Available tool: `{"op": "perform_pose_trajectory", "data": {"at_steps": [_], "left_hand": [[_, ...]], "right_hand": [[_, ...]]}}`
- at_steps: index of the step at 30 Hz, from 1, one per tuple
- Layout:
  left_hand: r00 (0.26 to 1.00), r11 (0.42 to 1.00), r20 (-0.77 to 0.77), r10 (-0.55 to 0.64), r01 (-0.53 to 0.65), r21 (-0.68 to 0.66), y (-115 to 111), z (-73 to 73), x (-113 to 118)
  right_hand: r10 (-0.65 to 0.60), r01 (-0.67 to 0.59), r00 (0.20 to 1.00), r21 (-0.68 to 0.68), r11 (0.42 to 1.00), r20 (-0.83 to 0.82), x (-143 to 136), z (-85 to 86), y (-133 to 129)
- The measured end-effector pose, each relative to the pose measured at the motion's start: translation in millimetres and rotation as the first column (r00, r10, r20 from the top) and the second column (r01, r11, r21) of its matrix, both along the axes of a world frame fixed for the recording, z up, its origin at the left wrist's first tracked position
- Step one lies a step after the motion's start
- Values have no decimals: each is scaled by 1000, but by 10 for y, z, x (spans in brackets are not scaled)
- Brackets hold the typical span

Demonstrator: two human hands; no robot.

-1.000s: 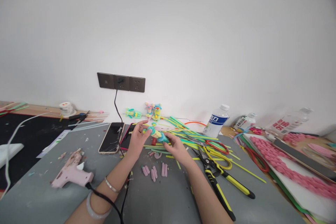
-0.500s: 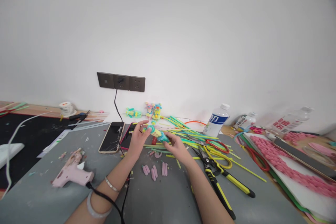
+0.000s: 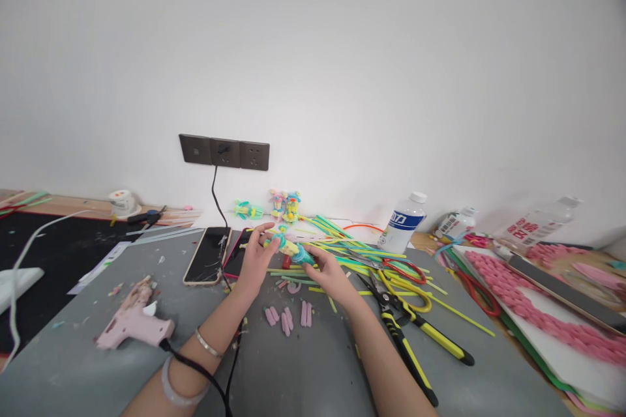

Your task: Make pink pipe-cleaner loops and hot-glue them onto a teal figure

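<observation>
Between my two hands, a small pipe-cleaner figure (image 3: 289, 247) in turquoise and pale yellow is held up above the mat. My left hand (image 3: 257, 254) grips its left end with thumb and fingers. At the lower right end, the fingers of my right hand (image 3: 327, 268) pinch its turquoise part. Below on the grey mat (image 3: 317, 371) lie several lilac folded pipe-cleaner pieces (image 3: 287, 322). Behind the hands, green and yellow pipe cleaners (image 3: 342, 239) are spread in a loose heap. Finished-looking small figures (image 3: 284, 206) stand against the wall.
A pink glue gun (image 3: 134, 322) with a black cord lies at left. Two phones, one a cream-edged phone (image 3: 208, 255), lie behind my left hand. Yellow-black pliers (image 3: 415, 329), red-handled scissors (image 3: 405, 270) and a white bottle (image 3: 402, 225) are at right, beside pink braided trim (image 3: 533, 313).
Hardly anything differs. The view has shifted very slightly, and both hands keep hold of the figure in nearly the same place.
</observation>
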State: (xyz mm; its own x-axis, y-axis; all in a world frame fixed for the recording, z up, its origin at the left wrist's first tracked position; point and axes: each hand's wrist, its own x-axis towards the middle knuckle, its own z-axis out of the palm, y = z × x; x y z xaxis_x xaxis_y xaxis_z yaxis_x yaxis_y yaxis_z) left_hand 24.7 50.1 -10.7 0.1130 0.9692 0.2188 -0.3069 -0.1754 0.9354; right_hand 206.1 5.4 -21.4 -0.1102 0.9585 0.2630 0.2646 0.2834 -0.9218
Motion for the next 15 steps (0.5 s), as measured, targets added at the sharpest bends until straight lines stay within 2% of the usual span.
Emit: {"op": "perform_pose_trajectory", "data": {"at_steps": [15], "left_hand": [[1000,1000,0,4,-4,13,-19,21,0]], "right_hand": [[4,-6,999,-37,999,-50,-8,12,-9]]}}
